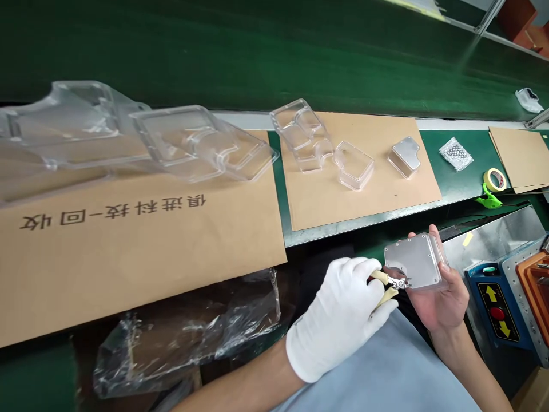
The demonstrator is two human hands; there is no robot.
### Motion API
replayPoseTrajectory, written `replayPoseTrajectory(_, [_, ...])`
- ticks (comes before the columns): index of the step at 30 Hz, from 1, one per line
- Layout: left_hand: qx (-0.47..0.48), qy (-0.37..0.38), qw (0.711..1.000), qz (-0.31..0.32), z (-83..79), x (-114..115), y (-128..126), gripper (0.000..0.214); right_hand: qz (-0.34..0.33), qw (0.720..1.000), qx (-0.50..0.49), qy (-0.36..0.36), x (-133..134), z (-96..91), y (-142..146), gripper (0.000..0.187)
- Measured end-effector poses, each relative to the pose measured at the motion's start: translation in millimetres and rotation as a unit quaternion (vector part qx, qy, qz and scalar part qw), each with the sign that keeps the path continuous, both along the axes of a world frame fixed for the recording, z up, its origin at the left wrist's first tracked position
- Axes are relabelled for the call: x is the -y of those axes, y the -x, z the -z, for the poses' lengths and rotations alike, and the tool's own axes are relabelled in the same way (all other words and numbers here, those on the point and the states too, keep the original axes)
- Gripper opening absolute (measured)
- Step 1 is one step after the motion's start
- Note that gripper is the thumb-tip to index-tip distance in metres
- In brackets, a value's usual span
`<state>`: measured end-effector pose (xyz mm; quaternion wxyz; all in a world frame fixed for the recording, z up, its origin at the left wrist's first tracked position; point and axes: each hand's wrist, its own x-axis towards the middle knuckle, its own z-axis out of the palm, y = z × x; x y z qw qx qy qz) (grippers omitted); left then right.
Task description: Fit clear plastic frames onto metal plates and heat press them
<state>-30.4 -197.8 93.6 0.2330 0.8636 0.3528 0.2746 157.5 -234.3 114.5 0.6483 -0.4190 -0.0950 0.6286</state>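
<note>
My left hand [343, 312], in a white glove, is wrapped round a pair of small cutting pliers [386, 289] with cream handles. Their metal jaws rest at the lower edge of a clear plastic part with a silver-grey flat face [414, 260]. Small dots run along the border of that face. My bare right hand [444, 300] holds this part from beneath and at its side, thumb on the right edge and fingertips showing at the top. Whether the jaws grip anything there is too small to tell.
Clear plastic covers [184, 143] lie on cardboard [240, 229] at left. More clear parts [355, 166] and a silver-faced one [405, 156] sit on a second sheet. Yellow tape [494, 179], a green-handled tool [489, 198] and a blue control box [497, 306] are at right.
</note>
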Motion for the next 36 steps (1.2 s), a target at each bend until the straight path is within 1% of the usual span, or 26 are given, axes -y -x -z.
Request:
replayPoseTrajectory(3, [-0.007,-0.020,1.000,0.008,-1.6,-1.8,0.8,0.006,0.006,1.000,-0.002,0.005,-0.8,-1.0,1.0,0.059])
replayPoseTrajectory(9, [-0.034,-0.060,0.997,0.045,-3.4,-10.6,3.5,0.024,0.006,0.999,-0.009,0.038,-0.4,-2.1,-0.2,0.062])
replayPoseTrajectory(11, [-0.025,-0.069,0.996,0.050,-6.2,-13.9,3.4,0.023,0.005,0.999,-0.009,0.049,-0.9,-2.5,-0.1,0.065])
replayPoseTrajectory(14, [-0.003,-0.094,0.995,0.041,-12.8,-16.6,-0.1,0.015,0.000,0.999,-0.004,0.053,-1.4,-3.1,1.5,0.072])
replayPoseTrajectory(16, [0.002,-0.098,0.994,0.045,-16.9,-16.6,-4.6,0.015,-0.004,0.999,0.001,0.053,-1.1,-3.1,3.0,0.075])
replayPoseTrajectory(19, [-0.017,-0.089,0.995,0.050,-19.3,-15.1,-11.7,0.019,-0.009,0.998,0.006,0.056,0.3,-2.1,4.5,0.076])
replayPoseTrajectory(23, [-0.035,-0.082,0.996,0.032,-16.6,-13.6,-16.3,0.028,-0.017,0.998,-0.008,0.063,1.7,0.3,4.9,0.073])
replayPoseTrajectory(26, [-0.035,-0.076,0.996,0.031,-14.4,-13.4,-16.2,0.032,-0.011,0.997,-0.022,0.067,1.5,1.8,5.7,0.070])
replayPoseTrajectory(33, [-0.044,-0.071,0.996,0.013,-8.0,-14.3,-18.0,0.034,-0.002,0.992,-0.048,0.112,-1.0,4.8,11.3,0.069])
replayPoseTrajectory(36, [-0.036,-0.071,0.997,0.019,-4.2,-16.5,-17.6,0.031,-0.001,0.990,-0.054,0.134,-2.5,5.9,12.6,0.070])
